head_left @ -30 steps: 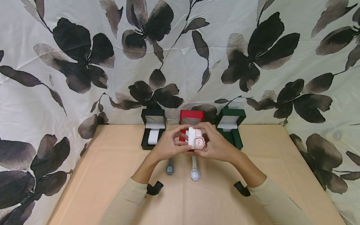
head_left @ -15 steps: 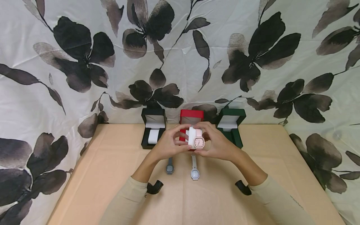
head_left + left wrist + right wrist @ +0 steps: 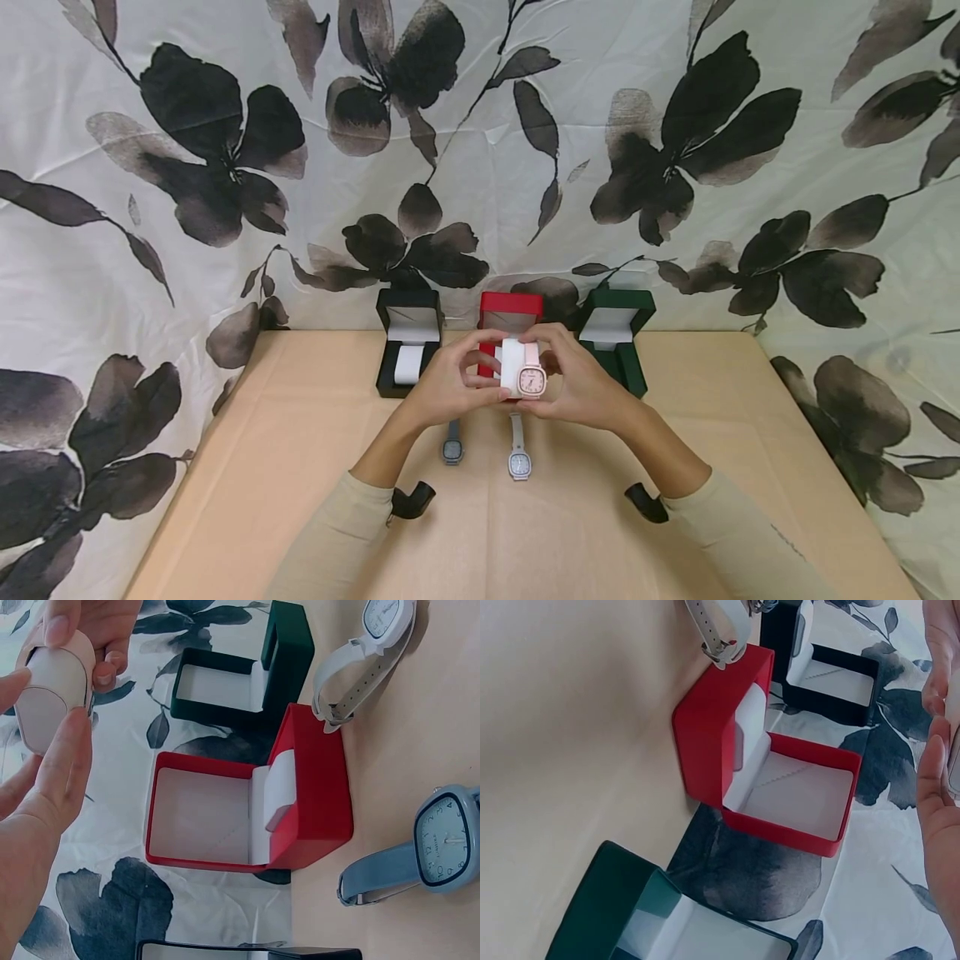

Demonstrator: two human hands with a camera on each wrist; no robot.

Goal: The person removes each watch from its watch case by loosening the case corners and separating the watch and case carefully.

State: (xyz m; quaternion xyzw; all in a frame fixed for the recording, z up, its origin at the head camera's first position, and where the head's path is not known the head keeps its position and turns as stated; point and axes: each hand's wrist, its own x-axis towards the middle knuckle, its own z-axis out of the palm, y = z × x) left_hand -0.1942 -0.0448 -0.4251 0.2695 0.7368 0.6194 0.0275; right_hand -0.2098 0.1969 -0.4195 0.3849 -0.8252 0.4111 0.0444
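In the head view both hands meet in front of the red watch box. My left hand (image 3: 448, 385) pinches a white watch cushion (image 3: 512, 365) by its left end. A pink watch (image 3: 532, 381) sits around the cushion's right part, its dial towards me. My right hand (image 3: 585, 385) grips the watch and cushion from the right, thumb below and fingers above. In the left wrist view the cushion (image 3: 46, 712) shows its rounded white end between the fingers. The red box (image 3: 512, 310) stands open behind the hands, its lower part mostly hidden by them.
An open black box (image 3: 385, 367) with a white cushion (image 3: 408, 365) stands at the left, an open green box (image 3: 633, 367) at the right. A blue-grey watch (image 3: 453, 451) and a white watch (image 3: 519, 463) lie on the table (image 3: 487, 533) nearer to me. Patterned cloth (image 3: 480, 167) hangs behind.
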